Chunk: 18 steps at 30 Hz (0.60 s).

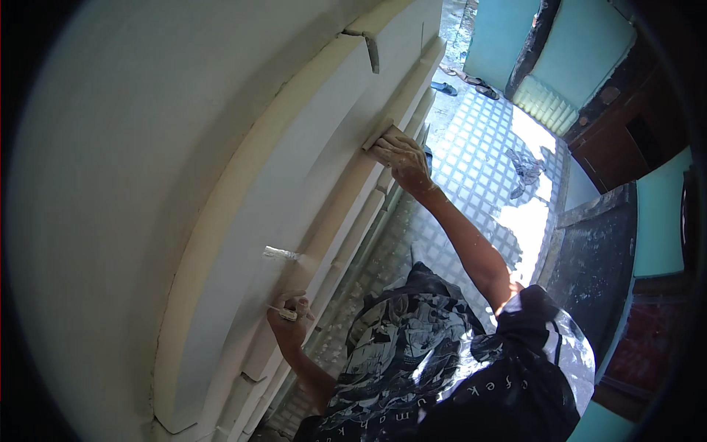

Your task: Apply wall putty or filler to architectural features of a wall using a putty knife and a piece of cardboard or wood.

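Observation:
A long pale moulding (309,140) with stepped ledges runs diagonally along my left. At the far part of its ledge, my right hand (401,158) presses down on a flat tan pad (377,135), which looks like a sanding block or folded sandpaper. Whitish dust coats those fingers. Closer to me, my left hand (289,328) is at the lower ledges, its fingers closed round a small cream-coloured tool (286,314). A thin end sticks out of it; the exact kind is unclear. A blurred whitish strip (280,253) shows against the moulding just beyond that hand.
A cracked joint (372,53) cuts the moulding's far end. Patterned tile floor (471,140) lies to the right, with slippers (444,88) and a crumpled cloth (526,168) on it. A dark panel (589,239) and a brown cabinet (607,125) stand along the right.

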{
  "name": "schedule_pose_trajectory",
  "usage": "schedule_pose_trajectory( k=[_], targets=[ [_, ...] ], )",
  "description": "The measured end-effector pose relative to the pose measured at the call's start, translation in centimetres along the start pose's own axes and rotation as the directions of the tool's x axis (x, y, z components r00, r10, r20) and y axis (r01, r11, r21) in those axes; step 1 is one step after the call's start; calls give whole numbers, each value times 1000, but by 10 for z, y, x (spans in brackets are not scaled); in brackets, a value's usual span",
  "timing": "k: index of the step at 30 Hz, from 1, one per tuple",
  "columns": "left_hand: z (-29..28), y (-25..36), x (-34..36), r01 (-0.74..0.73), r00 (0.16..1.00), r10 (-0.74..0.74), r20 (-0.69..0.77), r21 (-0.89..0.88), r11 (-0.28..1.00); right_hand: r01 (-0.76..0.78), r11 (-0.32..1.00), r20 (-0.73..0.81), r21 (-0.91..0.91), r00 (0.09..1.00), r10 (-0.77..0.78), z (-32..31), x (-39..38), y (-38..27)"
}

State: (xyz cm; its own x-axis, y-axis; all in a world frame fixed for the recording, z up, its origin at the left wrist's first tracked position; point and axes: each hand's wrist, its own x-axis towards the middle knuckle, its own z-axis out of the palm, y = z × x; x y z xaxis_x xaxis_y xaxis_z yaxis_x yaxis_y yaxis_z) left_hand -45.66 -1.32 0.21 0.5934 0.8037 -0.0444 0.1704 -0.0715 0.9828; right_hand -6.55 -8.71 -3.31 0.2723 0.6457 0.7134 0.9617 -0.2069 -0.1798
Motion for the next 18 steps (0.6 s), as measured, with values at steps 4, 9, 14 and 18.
schedule_pose_trajectory(
  k=[4,9,14,18],
  targets=[
    [5,-5,10,-31,999,32,37,-47,998,-121,931,51,345,993,110,4,-34,-42],
    [-5,-2,2,-5,1000,5,4,22,1000,178,802,220,571,908,-358,3,-55,-108],
    [-10,-1,-1,-8,1000,8,-5,15,1000,232,941,119,246,956,-267,18,-18,5],
    [1,-3,6,-36,999,36,6,-43,998,105,987,69,122,991,-114,-19,14,79]
  ],
)
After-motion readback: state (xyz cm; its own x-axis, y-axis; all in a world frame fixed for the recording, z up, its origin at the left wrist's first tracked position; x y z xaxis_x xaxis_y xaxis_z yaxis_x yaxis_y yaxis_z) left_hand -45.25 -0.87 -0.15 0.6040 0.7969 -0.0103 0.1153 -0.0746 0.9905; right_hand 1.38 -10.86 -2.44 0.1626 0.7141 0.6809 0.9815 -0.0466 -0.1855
